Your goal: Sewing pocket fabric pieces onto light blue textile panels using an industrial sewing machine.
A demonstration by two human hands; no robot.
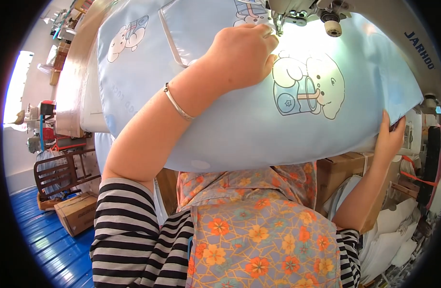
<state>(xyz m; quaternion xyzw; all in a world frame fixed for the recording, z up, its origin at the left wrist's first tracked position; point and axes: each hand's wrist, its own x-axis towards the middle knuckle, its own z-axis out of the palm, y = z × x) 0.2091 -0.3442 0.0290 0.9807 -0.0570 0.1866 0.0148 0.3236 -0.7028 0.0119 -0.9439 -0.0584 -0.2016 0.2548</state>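
A large sheet of light blue, shiny fabric (220, 129) printed with cartoon puppies lies spread over the sewing machine's bed. My left hand (244, 55) rests on it just left of the presser foot (279, 30), fingers bent and closed on the cloth; the fingertips are partly hidden. At the far right, my right hand (394, 136) grips the fabric's near edge, thumb on top and the other fingers mostly out of sight underneath. A clear strip with a pale edge (170, 36) lies on the fabric beyond my left forearm.
The sewing machine's head (398, 29) arches over the top right, its lamp lighting the cloth. Below on the left are a cardboard box (76, 213) and a brown slatted chair (64, 170) on a blue floor (42, 240). White fabric pieces (393, 230) are heaped at lower right.
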